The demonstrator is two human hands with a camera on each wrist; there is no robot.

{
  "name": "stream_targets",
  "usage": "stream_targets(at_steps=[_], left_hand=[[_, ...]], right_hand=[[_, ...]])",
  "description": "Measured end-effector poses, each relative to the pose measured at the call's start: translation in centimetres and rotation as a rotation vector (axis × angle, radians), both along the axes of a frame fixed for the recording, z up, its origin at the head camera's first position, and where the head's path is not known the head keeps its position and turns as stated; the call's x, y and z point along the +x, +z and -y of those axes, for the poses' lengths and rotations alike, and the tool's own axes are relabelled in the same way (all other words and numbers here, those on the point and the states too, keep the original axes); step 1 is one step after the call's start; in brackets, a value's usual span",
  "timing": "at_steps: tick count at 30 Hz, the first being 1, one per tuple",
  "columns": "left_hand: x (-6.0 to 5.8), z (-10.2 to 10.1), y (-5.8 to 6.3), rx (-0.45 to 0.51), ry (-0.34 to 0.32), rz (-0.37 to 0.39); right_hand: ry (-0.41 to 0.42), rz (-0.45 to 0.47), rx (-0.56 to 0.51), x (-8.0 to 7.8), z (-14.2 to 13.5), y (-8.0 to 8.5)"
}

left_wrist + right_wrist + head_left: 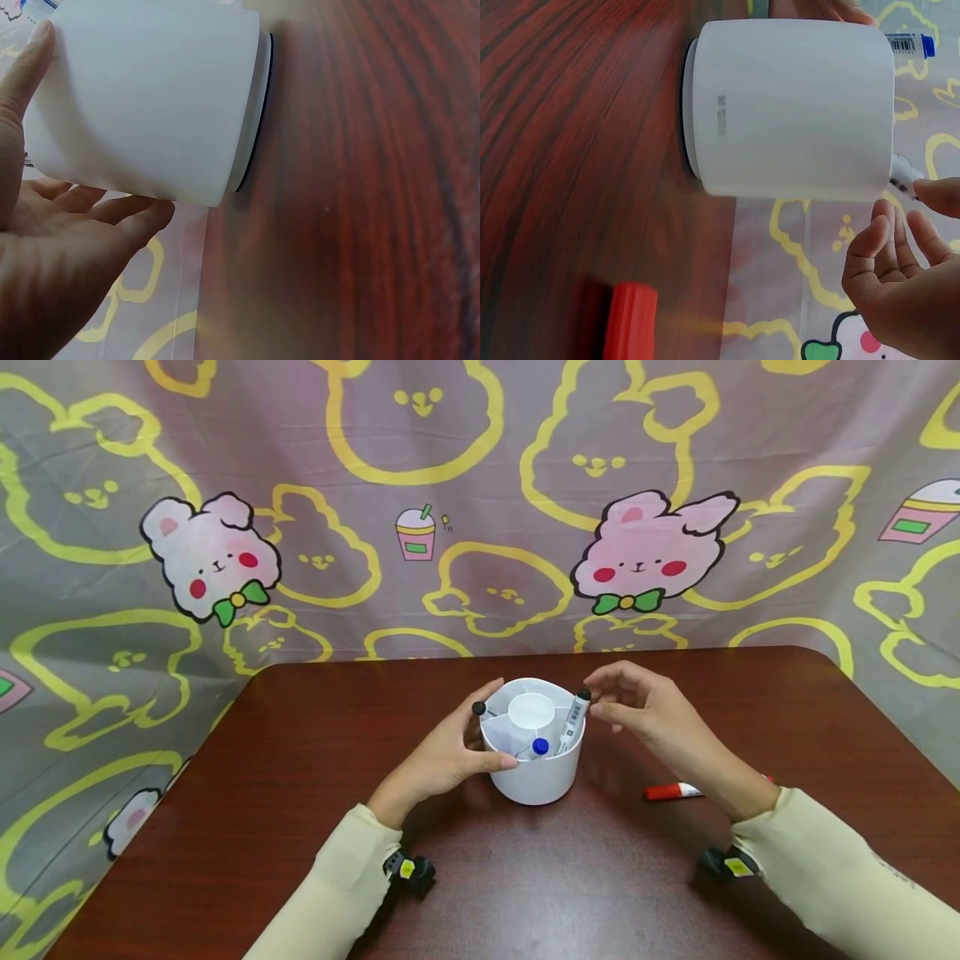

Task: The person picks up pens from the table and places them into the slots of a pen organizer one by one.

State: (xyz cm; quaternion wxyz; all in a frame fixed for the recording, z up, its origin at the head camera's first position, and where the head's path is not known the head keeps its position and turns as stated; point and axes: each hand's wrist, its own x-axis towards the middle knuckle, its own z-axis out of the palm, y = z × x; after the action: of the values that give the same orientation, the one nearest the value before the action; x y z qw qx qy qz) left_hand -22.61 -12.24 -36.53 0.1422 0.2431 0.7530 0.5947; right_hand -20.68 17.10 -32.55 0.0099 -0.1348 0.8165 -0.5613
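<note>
A white round pen holder (536,781) with divided compartments and a round centre cup stands upright on the table. My left hand (446,747) grips its left side, thumb at the front rim and fingers around the far side. Inside lean a blue-capped marker (540,747) at the front, a black-capped marker (480,709) at the left and another black-capped marker (574,717) at the right. Beside that right marker's cap is my right hand (648,706), fingers bent and apart from the thumb. In the right wrist view, the thumb (939,196) overlaps the marker's end; contact is unclear.
A red marker (663,792) lies on the dark wooden table (562,877) to the right of the holder, partly hidden under my right forearm. Behind the table's far edge hangs a patterned curtain (480,510).
</note>
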Motion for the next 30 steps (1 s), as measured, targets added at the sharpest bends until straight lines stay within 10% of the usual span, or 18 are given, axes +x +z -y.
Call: stream_targets(at_steps=[30], left_hand=[[0.1,0.7,0.3,0.031,0.000,0.000]], right_hand=[[-0.124,0.004,0.181,2.5,-8.3,-2.3]])
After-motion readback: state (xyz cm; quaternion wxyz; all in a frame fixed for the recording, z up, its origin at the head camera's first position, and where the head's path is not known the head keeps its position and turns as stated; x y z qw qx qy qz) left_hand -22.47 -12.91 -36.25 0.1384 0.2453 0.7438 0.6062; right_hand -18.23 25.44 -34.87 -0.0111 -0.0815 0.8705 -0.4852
